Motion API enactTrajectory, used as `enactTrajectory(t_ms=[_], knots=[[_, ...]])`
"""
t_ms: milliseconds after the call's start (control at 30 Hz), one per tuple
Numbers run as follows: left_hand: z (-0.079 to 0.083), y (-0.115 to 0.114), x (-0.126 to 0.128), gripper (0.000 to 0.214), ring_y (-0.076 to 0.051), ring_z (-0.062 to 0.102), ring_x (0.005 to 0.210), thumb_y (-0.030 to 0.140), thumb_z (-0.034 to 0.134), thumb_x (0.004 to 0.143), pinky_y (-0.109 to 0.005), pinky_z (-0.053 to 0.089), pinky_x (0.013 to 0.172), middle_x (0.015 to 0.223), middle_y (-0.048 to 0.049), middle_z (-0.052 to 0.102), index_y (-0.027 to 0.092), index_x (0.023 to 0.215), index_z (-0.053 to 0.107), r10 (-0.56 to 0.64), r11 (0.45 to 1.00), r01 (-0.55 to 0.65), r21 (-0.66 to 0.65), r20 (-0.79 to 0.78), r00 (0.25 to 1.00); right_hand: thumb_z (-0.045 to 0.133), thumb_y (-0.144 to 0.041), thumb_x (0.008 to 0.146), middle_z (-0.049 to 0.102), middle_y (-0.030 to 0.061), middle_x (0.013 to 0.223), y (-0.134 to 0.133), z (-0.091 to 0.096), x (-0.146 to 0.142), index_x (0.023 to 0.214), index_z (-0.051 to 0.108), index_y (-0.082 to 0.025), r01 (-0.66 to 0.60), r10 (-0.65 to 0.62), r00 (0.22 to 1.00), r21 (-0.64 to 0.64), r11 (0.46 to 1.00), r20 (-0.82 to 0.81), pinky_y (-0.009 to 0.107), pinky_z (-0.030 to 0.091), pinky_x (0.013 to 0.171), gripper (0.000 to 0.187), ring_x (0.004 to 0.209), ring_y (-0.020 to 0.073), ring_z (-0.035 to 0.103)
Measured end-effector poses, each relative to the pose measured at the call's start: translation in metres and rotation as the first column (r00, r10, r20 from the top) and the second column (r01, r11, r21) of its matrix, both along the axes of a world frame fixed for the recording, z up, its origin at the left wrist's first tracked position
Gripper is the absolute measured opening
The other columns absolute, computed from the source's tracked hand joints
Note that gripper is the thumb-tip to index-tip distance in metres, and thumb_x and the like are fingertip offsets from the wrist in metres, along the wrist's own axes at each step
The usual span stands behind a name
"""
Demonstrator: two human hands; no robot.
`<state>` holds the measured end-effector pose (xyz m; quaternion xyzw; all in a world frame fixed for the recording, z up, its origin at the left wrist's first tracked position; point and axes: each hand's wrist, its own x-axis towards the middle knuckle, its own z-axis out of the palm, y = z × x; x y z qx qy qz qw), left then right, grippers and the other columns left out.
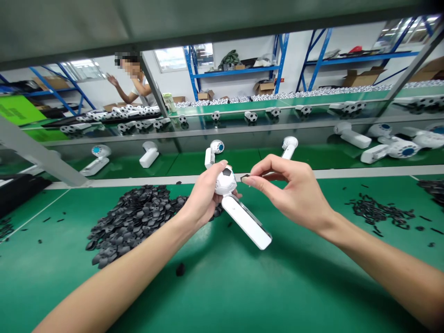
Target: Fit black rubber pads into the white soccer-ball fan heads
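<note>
Head view: my left hand (204, 196) grips a white, ball-headed device with a flat handle (244, 219), up over the green bench (222, 296) near its far edge; my right hand (294, 192) pinches a small black piece (244, 177) just beside it!

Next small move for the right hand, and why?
Probably ease the right hand left to bring its small black piece up to the white ball. The piece is pinched at the fingertips, just apart from the ball, which the left hand holds and which already shows a black patch. I can't tell which spot it would fit.
</note>
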<state>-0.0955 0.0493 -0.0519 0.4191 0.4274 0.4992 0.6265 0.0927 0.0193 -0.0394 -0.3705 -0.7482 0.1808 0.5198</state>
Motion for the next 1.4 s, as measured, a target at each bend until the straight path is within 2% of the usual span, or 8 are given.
enactTrajectory(t_ms=[133, 267, 467, 900, 1233, 1400], knots=[[0.001, 0.0, 0.0, 0.026, -0.016, 0.065, 0.061, 0.043, 0.071, 0.096, -0.033, 0.066, 0.062, 0.079, -0.0008, 0.064, 0.018, 0.096, 0.065, 0.003, 0.998, 0.0, -0.06, 0.049, 0.999, 0.078, -0.021, 0.096, 0.077, 0.0005, 0.081, 0.0, -0.001, -0.002, 0.084, 0.071, -0.021, -0.028, 0.028, 1.0, -0.026, 0.999, -0.013, 0.028, 0.063, 0.07, 0.014, 0.073, 0.0164, 0.071], [0.001, 0.0, 0.0, 0.027, -0.016, 0.065, 0.06, 0.044, 0.071, 0.097, -0.029, 0.062, 0.057, 0.078, -0.0009, 0.064, 0.018, 0.096, 0.065, -0.012, 0.999, 0.014, -0.05, 0.043, 0.999, 0.08, -0.022, 0.095, 0.077, -0.0002, 0.08, -0.001, 0.001, -0.002, 0.083, 0.07, -0.021, -0.041, 0.04, 0.999, -0.014, 0.999, -0.014, 0.027, 0.061, 0.069, 0.015, 0.072, 0.016, 0.071], [0.005, -0.005, 0.002, 0.023, -0.017, 0.065, 0.059, 0.041, 0.07, 0.096, -0.031, 0.065, 0.06, 0.075, 0.0008, 0.061, 0.019, 0.098, 0.064, -0.018, 1.0, 0.018, -0.024, 0.01, 1.0, 0.078, -0.02, 0.097, 0.077, -0.0017, 0.081, -0.001, 0.005, 0.002, 0.085, 0.07, -0.021, 0.004, -0.004, 1.0, 0.015, 1.0, 0.005, 0.026, 0.058, 0.07, 0.015, 0.074, 0.0144, 0.071], [0.004, -0.005, 0.003, 0.023, -0.016, 0.062, 0.059, 0.04, 0.069, 0.099, -0.032, 0.066, 0.059, 0.075, 0.0, 0.061, 0.018, 0.094, 0.063, -0.004, 1.0, 0.004, -0.004, 0.035, 0.999, 0.078, -0.018, 0.097, 0.076, -0.0024, 0.081, 0.0, 0.006, 0.003, 0.083, 0.069, -0.021, -0.017, 0.017, 0.999, 0.011, 1.0, 0.027, 0.025, 0.056, 0.07, 0.017, 0.074, 0.0137, 0.07], [0.005, -0.009, 0.005, 0.028, -0.015, 0.06, 0.058, 0.042, 0.071, 0.097, -0.03, 0.063, 0.058, 0.073, -0.0001, 0.061, 0.018, 0.087, 0.061, -0.024, 0.993, 0.034, -0.117, 0.086, 0.996, 0.077, -0.015, 0.096, 0.078, -0.0034, 0.08, 0.003, -0.006, -0.004, 0.081, 0.07, -0.02, -0.085, 0.093, 0.994, -0.146, 0.986, 0.048, 0.027, 0.052, 0.071, 0.018, 0.073, 0.0143, 0.07], [0.012, -0.019, 0.009, 0.029, -0.014, 0.057, 0.056, 0.041, 0.068, 0.099, -0.024, 0.055, 0.051, 0.07, 0.001, 0.059, 0.018, 0.083, 0.059, -0.023, 0.986, 0.038, -0.164, 0.094, 0.995, 0.077, -0.016, 0.096, 0.079, -0.0027, 0.082, 0.002, -0.011, -0.009, 0.082, 0.069, -0.021, -0.117, 0.127, 0.99, -0.137, 0.984, 0.067, 0.028, 0.05, 0.069, 0.017, 0.073, 0.0151, 0.07]])
